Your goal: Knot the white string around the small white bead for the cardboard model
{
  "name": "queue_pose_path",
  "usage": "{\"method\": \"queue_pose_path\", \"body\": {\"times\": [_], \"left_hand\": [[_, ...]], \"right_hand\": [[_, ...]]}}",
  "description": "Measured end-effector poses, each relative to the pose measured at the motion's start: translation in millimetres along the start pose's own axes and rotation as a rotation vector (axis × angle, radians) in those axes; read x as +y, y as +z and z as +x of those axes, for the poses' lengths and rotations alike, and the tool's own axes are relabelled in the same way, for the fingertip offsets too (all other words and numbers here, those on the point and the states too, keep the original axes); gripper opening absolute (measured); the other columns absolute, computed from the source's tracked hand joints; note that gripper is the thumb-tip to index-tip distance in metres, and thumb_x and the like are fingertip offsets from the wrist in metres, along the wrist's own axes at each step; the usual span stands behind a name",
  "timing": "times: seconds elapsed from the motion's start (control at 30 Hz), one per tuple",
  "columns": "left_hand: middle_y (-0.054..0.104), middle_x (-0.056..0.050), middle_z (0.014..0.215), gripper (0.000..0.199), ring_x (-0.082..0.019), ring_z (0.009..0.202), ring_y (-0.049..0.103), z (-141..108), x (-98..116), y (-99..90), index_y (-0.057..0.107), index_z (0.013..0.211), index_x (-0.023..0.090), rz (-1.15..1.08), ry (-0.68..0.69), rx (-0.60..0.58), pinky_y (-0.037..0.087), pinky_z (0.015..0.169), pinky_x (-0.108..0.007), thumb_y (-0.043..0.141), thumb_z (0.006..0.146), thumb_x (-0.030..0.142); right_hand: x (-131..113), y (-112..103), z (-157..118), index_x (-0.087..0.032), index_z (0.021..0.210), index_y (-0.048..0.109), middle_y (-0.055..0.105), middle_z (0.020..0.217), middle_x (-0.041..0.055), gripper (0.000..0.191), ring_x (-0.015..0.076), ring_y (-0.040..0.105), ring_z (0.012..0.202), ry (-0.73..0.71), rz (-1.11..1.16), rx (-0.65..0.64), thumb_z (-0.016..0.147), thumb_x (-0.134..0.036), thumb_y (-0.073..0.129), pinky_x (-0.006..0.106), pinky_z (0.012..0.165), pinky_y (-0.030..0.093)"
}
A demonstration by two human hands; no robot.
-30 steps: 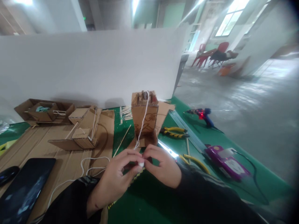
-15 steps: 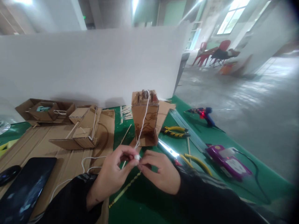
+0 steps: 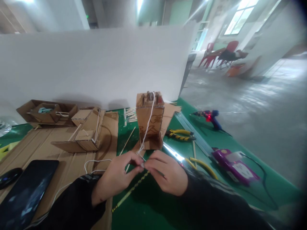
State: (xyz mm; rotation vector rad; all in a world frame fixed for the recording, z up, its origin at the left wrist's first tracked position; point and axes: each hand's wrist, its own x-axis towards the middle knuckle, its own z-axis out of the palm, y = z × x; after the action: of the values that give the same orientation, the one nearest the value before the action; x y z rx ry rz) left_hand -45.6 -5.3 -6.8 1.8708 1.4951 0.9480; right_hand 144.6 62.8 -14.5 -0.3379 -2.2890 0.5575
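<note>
Head view, clock taken from your fingertips. Small white piece [image 3: 142, 165] sits at the centre, between your two hands, low and in front of the cardboard stand [image 3: 150, 123]. It shows only as a pale speck; whether bead, knot or wad is too small to tell. White string [image 3: 148, 124] drapes over the stand's top at twelve and hangs down its front, slightly bowed, to your fingers, where strands cross.

Left hand [image 3: 120, 171]: thumb and index tips pinched together on the piece. Right hand [image 3: 168, 174]: tips drawn in close against it, a narrow gap behind them; cannot tell whether they grip piece or string.

Handling, as judged: let the left pinch anchor while the right makes short, small moves. Leave that slack in the string; a hard pull could tip the stand. Part the crossed strands so you work only the one you mean.

Outward: loose cord [image 3: 97, 160] loops at nine, its link to the string hidden; free it from your left sleeve. Patterned strip [image 3: 129, 194] lies at seven. Bright metal blade [image 3: 174, 153] points inward between two and three, near your right knuckles; mind it. Pliers [image 3: 181, 134] lie at two, glue gun [image 3: 209, 117] beyond, red light showing.
</note>
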Motion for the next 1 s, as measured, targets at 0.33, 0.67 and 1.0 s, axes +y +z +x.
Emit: {"method": "queue_pose_path", "body": {"times": [0.33, 0.67, 1.0], "left_hand": [[0.069, -0.003, 0.091, 0.011, -0.018, 0.084, 0.065, -5.4, 6.4, 6.1, 0.062, 0.095, 0.021, -0.167, -0.027, 0.018, 0.051, 0.077, -0.028, 0.061, 0.086, 0.028], [0.068, -0.002, 0.093, 0.021, -0.016, 0.086, 0.063, -5.4, 10.6, 3.3, 0.067, 0.105, 0.027, -0.136, 0.099, 0.048, 0.047, 0.078, -0.025, 0.062, 0.086, 0.020], [0.058, -0.006, 0.103, 0.015, -0.018, 0.101, 0.058, -7.2, 12.7, 8.1, 0.068, 0.098, 0.025, -0.067, 0.092, 0.075, 0.046, 0.088, -0.029, 0.058, 0.088, 0.020]], "right_hand": [[-1.3, -6.7, 6.5, -0.018, 0.083, 0.068, 0.062, 0.078, 0.0046, 0.012, 0.0133, 0.060, 0.067, 0.167, 0.103, 0.119, 0.089, -0.020, 0.058, 0.024, 0.063, 0.051], [-4.0, -7.7, 8.3, -0.015, 0.084, 0.070, 0.064, 0.078, 0.0058, 0.011, 0.0135, 0.061, 0.068, 0.229, 0.152, 0.129, 0.085, -0.014, 0.059, 0.024, 0.063, 0.050], [-4.2, -1.7, 7.2, -0.016, 0.076, 0.069, 0.061, 0.070, 0.0028, 0.008, 0.0115, 0.057, 0.061, 0.263, 0.163, 0.125, 0.081, -0.014, 0.062, 0.022, 0.058, 0.047]]}}
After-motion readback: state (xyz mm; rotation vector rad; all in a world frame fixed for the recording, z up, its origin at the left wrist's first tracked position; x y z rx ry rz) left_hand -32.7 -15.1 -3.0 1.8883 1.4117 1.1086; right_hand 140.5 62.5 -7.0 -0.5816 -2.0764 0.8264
